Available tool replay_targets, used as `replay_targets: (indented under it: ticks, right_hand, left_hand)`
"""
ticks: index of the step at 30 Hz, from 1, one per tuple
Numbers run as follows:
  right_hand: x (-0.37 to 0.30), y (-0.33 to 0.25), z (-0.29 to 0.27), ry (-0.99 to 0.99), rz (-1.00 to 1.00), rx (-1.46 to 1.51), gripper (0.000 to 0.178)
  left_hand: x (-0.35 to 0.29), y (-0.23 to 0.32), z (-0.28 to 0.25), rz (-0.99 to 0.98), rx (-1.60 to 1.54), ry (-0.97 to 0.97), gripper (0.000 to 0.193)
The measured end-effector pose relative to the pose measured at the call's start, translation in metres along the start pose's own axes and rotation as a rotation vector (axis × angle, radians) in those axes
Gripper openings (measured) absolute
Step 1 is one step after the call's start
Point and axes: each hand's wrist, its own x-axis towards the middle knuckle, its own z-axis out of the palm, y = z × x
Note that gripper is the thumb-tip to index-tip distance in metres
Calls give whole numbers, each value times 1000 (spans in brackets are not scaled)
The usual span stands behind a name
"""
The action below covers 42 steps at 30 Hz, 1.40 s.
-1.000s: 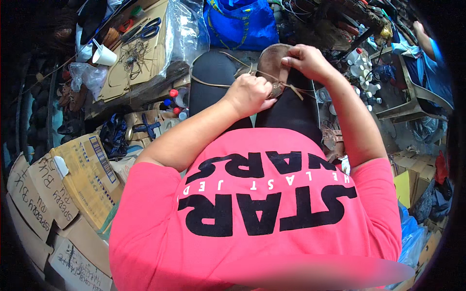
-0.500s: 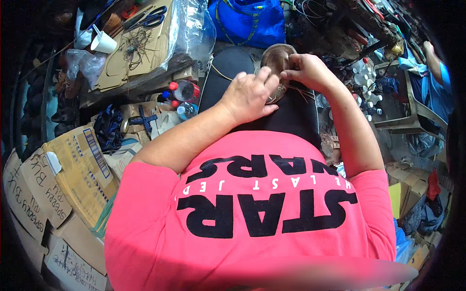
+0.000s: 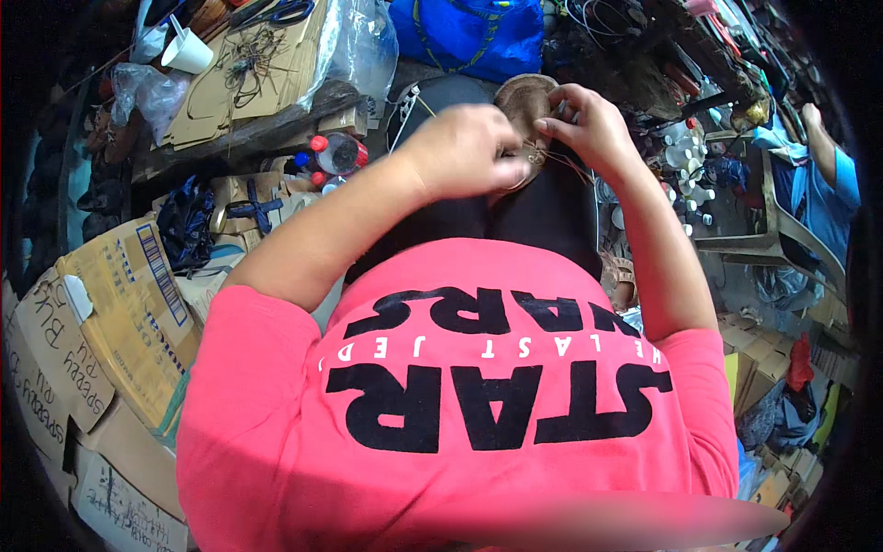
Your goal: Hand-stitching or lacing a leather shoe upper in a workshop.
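Note:
A brown shoe (image 3: 524, 103) rests on my dark-trousered lap, its opening away from me. Thin brown laces (image 3: 572, 166) trail from its right side. My right hand (image 3: 593, 127) grips the shoe's right edge between thumb and fingers. Over the shoe's left side, my left hand (image 3: 460, 152) is curled and blurred by motion, its thumb by the lacing. What its fingers hold, if anything, cannot be made out. A thin yellowish cord (image 3: 425, 104) shows just beyond the left hand on my thigh.
At left are a cardboard-topped bench (image 3: 207, 120), a white cup (image 3: 187, 51), bottles with red caps (image 3: 342, 154) and cardboard boxes (image 3: 129, 313). A blue bag (image 3: 469, 37) lies ahead. Small bottles (image 3: 690, 175) and a chair (image 3: 782, 235) with another person's arm (image 3: 817, 138) are at right.
My left hand has risen a little away from me and blurred. My right hand keeps its place at the shoe's edge. The whole view has shifted slightly.

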Motion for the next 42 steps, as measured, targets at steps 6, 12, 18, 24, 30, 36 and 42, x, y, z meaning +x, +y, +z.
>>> replay_targets:
  ticks: [6, 12, 18, 24, 30, 36, 42]
  right_hand:
    - [-32, -10, -10, -37, -191, -48, 35]
    - [-21, -2, -12, -278, -263, -117, 19]
    - [-41, 4, -22, -235, -270, 24, 17]
    - [-72, 2, -45, -64, 45, 355, 15]
    - [-59, 10, -16, -20, -135, 185, 23]
    - [-51, 9, -10, -41, -114, 132, 25]
    - [-48, 0, -12, -47, -90, 51, 23]
  left_hand:
    - [65, -36, 6, 98, -174, 109, 40]
    - [86, -50, 48, 24, -326, 7, 53]
    - [91, -53, 52, 5, -377, 39, 52]
    - [93, -58, 35, -23, -310, -29, 45]
    - [102, -65, 14, 56, -591, -360, 24]
    - [99, -66, 11, 43, -690, -433, 16]
    - [101, -65, 9, -4, -636, -479, 19]
